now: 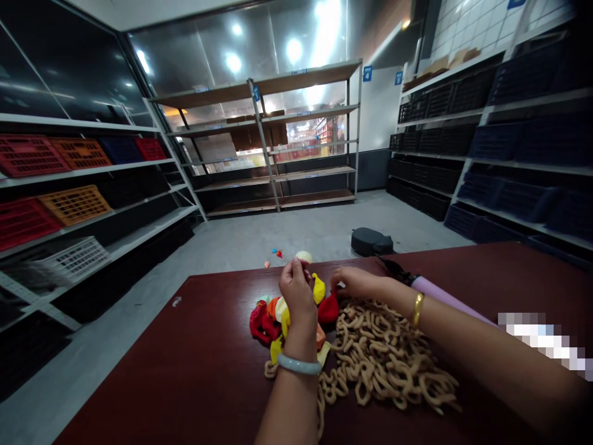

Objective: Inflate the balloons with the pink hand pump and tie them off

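Observation:
My left hand (pixel 296 292) is raised over the dark red table (pixel 194 364), its fingers pinched on a pale cream balloon (pixel 304 256). A pale bangle rings that wrist. My right hand (pixel 356 283), with a gold bangle, rests on the table beside a red balloon (pixel 328 310); its fingers are curled, and what they hold is hidden. Under my left hand lies a heap of uninflated balloons (pixel 266 318) in red, yellow, orange and white. A yellow balloon (pixel 319 289) sits between my hands. A pile of tan chain links (pixel 389 358) spreads below my right forearm.
A purple and black pump-like tool (pixel 430 290) lies behind my right wrist. A dark bag (pixel 370 241) and small balloon scraps (pixel 277 253) lie on the grey floor beyond the table. Metal shelving with coloured crates (pixel 69 204) lines the left; dark crates fill the right shelves.

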{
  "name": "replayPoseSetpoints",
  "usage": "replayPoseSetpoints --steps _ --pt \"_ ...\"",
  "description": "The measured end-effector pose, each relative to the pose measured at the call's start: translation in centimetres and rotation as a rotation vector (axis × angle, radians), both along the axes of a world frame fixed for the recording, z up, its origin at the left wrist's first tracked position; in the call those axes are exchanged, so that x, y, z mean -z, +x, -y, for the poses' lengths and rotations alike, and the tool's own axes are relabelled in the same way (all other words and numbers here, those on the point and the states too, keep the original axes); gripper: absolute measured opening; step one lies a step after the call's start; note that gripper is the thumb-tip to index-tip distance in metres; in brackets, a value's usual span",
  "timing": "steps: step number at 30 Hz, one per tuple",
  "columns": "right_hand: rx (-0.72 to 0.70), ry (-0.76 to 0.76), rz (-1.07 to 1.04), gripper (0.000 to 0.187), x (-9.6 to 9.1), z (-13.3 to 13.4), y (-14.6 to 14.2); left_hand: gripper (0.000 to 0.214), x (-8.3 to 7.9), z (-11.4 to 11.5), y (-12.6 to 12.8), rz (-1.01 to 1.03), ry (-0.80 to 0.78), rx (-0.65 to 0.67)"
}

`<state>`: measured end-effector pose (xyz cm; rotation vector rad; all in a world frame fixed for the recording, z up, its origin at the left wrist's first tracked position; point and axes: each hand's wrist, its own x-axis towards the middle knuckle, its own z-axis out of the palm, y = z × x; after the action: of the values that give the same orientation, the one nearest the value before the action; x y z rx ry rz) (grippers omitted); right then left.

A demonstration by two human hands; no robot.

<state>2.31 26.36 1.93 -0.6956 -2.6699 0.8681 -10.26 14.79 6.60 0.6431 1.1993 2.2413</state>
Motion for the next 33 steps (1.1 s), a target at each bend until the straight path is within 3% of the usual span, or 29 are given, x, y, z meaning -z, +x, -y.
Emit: replayPoseSetpoints --steps 5,8,10,14,16,21,28,30,33 --pt "0.260 0.123 -0.030 0.014 -3.2 -1.0 1.6 0.040 0.3 -0.2 0.3 -0.019 0.006 0.018" --pt "0.415 0.232 -0.056 0.017 -5.5 -0.9 2.7 0.043 0.8 -0.5 0.9 -0.036 -0.012 0.121" --pt "0.482 0.312 -0.065 0.017 -6.7 -0.1 3.2 0.049 1.3 -0.6 1.9 -0.079 -0.069 0.296" --pt "0.535 0.441 -0.053 0.017 -7.8 3.5 3.8 0.068 2.2 -0.5 4.7 -0.070 -0.256 0.766" --pt "0.547 0.502 -0.023 0.019 -7.8 5.7 4.0 0.068 2.6 -0.2 6.1 0.056 -0.245 0.851" --pt "0.575 0.692 0.071 0.016 -7.1 9.5 4.8 0.044 2.5 0.4 7.7 0.417 -0.076 0.808" --pt "0.340 0.637 -0.096 0.024 -5.8 10.3 6.5 0.017 1.8 0.3 6.4 0.371 0.028 0.575" --pt "0.391 0.608 -0.113 0.027 -5.0 9.1 8.1 0.017 1.9 0.1 5.4 0.359 0.028 0.544" --pt "0.666 0.620 -0.028 0.036 -3.0 6.5 11.2 0.015 1.8 -0.2 4.0 0.348 0.027 0.456"
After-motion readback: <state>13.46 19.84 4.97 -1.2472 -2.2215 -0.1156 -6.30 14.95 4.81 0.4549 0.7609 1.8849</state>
